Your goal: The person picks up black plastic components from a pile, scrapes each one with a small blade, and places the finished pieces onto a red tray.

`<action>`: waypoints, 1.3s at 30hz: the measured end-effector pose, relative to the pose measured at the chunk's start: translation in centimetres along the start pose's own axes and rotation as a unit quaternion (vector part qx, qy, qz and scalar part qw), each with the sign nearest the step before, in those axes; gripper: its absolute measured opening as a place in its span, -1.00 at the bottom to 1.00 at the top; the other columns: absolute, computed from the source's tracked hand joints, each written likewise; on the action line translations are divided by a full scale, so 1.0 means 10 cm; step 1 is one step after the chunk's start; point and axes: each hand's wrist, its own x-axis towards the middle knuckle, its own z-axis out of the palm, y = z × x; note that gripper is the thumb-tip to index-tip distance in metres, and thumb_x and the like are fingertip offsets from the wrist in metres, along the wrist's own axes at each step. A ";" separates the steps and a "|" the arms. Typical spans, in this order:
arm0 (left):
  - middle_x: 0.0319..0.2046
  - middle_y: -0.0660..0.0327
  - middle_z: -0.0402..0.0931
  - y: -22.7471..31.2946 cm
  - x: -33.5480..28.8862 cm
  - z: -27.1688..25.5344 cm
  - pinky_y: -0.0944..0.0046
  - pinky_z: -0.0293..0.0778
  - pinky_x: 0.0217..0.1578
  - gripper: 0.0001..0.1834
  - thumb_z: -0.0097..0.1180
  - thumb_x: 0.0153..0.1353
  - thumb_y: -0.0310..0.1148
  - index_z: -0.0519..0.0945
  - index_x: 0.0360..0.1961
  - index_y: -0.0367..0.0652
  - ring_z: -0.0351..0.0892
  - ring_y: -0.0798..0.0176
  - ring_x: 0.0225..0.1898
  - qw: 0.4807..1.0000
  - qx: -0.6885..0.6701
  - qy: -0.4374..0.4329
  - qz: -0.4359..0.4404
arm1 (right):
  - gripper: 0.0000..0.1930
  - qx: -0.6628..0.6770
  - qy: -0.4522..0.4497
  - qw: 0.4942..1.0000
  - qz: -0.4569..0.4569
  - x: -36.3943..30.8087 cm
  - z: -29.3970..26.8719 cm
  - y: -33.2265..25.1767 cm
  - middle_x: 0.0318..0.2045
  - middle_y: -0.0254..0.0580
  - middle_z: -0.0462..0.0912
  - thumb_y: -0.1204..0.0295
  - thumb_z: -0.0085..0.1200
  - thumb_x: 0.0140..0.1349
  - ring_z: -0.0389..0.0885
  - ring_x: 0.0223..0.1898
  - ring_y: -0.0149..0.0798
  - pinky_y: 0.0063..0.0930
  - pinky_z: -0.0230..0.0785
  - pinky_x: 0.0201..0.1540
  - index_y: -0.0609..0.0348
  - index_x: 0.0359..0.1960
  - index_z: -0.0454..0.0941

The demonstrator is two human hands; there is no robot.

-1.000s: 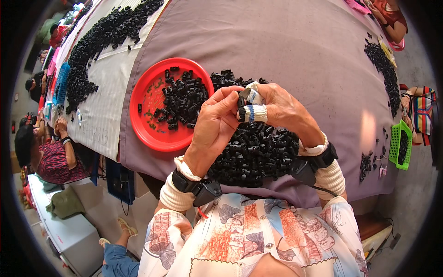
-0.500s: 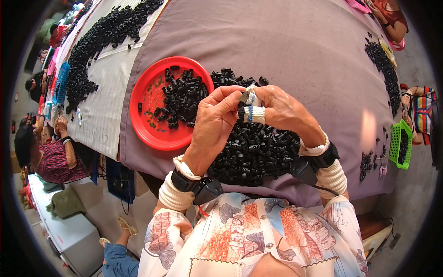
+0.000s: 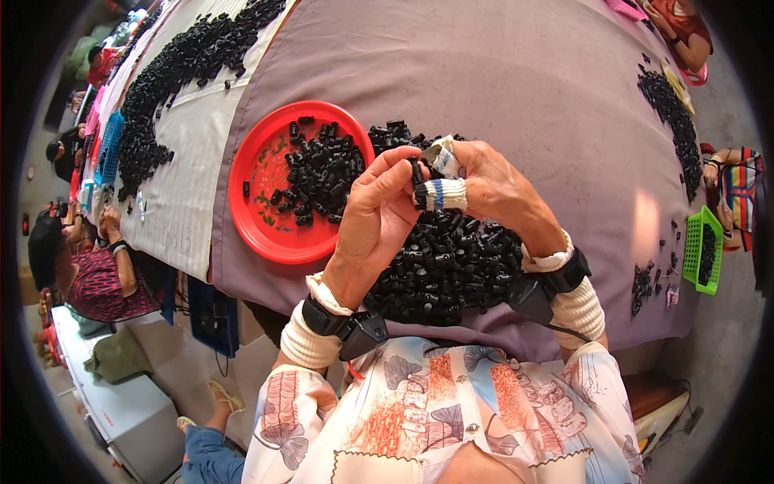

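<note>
Above the pile of small black plastic parts (image 3: 443, 266), my left hand (image 3: 372, 214) pinches one black cylindrical part (image 3: 417, 172) between thumb and fingertips. Close against it from the right is my right hand (image 3: 496, 181), its fingers curled. White knitted finger covers with a blue stripe (image 3: 443, 194) wrap some right fingers, and a pale wrapping shows at the thumb and forefinger. Whatever those right fingertips grip is too small and hidden to name. To the left stands a round red tray (image 3: 243, 222) holding more black parts and some green scraps.
A mauve cloth (image 3: 548, 97) covers the table. More black parts lie on a pale cloth (image 3: 205, 113) at left and along the right edge. A green basket (image 3: 695, 250) stands at the right. Other people (image 3: 101, 282) sit around the tables.
My right fingertips have drawn slightly away from the left ones and turned. The black part in my left hand now shows more plainly, standing nearly upright.
</note>
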 end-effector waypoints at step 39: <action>-0.32 0.25 0.54 -0.08 0.01 0.03 0.39 0.44 -0.22 -0.79 -0.03 0.24 -0.38 0.48 -0.15 -0.25 0.50 0.44 -0.33 0.999 0.039 0.017 0.001 | -0.58 -0.045 -0.014 0.996 -0.078 0.01 -0.03 0.15 -0.66 -0.08 0.47 0.12 0.21 -0.10 0.44 -0.61 -0.22 -0.34 0.27 -0.52 0.30 -0.52 0.43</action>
